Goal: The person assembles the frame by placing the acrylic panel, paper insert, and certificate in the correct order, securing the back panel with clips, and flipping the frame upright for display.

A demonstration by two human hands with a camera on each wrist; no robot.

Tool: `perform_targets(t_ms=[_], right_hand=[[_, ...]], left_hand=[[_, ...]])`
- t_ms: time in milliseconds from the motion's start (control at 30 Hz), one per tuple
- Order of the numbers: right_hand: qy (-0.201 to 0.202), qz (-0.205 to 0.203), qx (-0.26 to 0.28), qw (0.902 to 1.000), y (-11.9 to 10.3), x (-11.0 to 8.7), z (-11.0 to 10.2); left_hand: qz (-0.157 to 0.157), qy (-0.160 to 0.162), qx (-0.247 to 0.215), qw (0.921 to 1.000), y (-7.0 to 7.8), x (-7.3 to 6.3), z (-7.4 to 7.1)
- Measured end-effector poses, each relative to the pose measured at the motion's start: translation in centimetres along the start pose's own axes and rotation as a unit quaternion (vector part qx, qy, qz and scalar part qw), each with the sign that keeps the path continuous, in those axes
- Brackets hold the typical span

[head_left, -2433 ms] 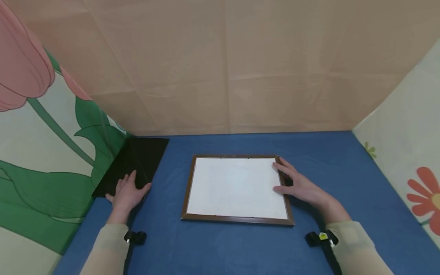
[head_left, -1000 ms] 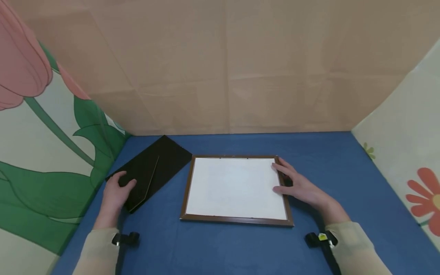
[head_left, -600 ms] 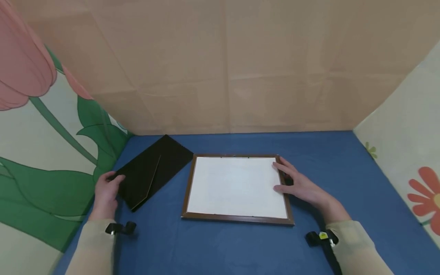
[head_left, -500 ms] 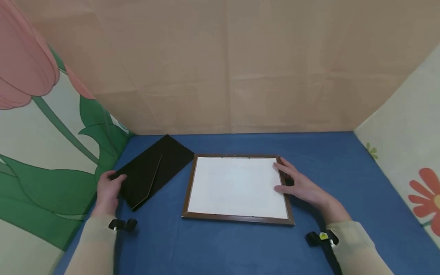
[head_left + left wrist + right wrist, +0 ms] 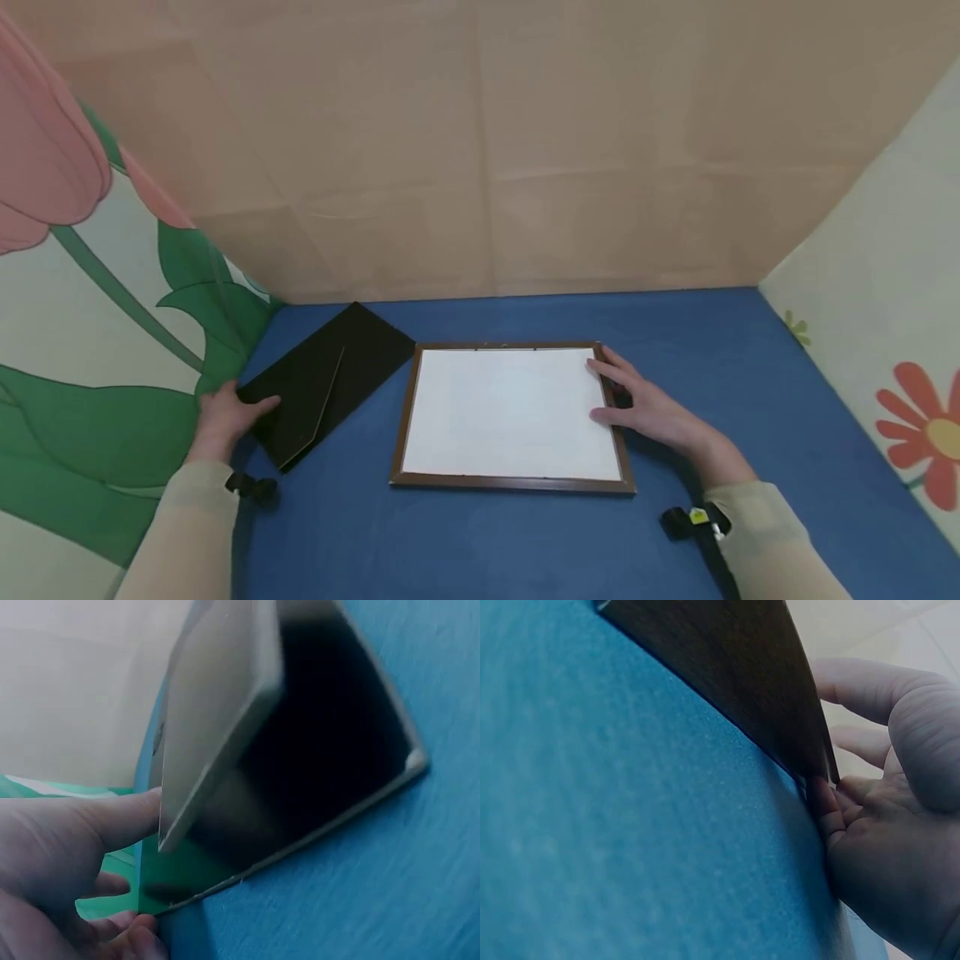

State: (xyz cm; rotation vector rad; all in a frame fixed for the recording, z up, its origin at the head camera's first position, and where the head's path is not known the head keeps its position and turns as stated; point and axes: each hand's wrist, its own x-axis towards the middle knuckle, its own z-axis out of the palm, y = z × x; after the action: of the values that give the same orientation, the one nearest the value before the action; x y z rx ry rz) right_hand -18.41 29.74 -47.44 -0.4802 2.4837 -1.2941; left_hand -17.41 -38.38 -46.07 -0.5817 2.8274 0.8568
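A black picture-frame backing board (image 5: 367,342) lies slantwise on the left, its far right corner at the frame's upper left corner. Its stand flap (image 5: 303,425) faces up, and in the left wrist view the flap (image 5: 214,690) tilts away from the board. My left hand (image 5: 221,421) holds the board's left corner, thumb over the top, fingers at the edge. In the middle lies a brown picture frame (image 5: 510,482) with a white sheet (image 5: 510,408) inside. My right hand (image 5: 656,412) grips its right side, fingertips at the lower edge in the right wrist view.
Blue cloth (image 5: 480,550) covers the table. A beige sheet (image 5: 480,150) closes off the back. Printed flower panels stand at the left (image 5: 82,433) and right (image 5: 885,292). A small black camera sits on each wrist.
The backing board has turned clockwise and shifted right, up to the frame. My left hand has moved from on top of it to its left corner. The right hand and frame have stayed.
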Motion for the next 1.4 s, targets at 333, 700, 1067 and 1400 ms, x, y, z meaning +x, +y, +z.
perform_targets(t_ms=[333, 700, 1067, 1400], right_hand=[[0.000, 0.011, -0.004, 0.9999, 0.4, 0.2, 0.0], [-0.002, 0.004, -0.006, 1.0000, 0.6, 0.3, 0.1], [0.002, 0.004, -0.007, 1.0000, 0.3, 0.2, 0.2], [0.004, 0.006, -0.007, 0.9999, 0.0, 0.2, 0.3]], left_hand=[[0.018, -0.018, 0.031, 0.9992, 0.0, 0.0, -0.8], [0.041, -0.072, 0.089, 0.9926, 0.2, 0.1, -1.0], [0.002, 0.029, -0.190, 0.9813, 0.1, -0.7, 1.0], [-0.064, 0.046, -0.702, 0.7082, 1.2, -3.0, 3.0]])
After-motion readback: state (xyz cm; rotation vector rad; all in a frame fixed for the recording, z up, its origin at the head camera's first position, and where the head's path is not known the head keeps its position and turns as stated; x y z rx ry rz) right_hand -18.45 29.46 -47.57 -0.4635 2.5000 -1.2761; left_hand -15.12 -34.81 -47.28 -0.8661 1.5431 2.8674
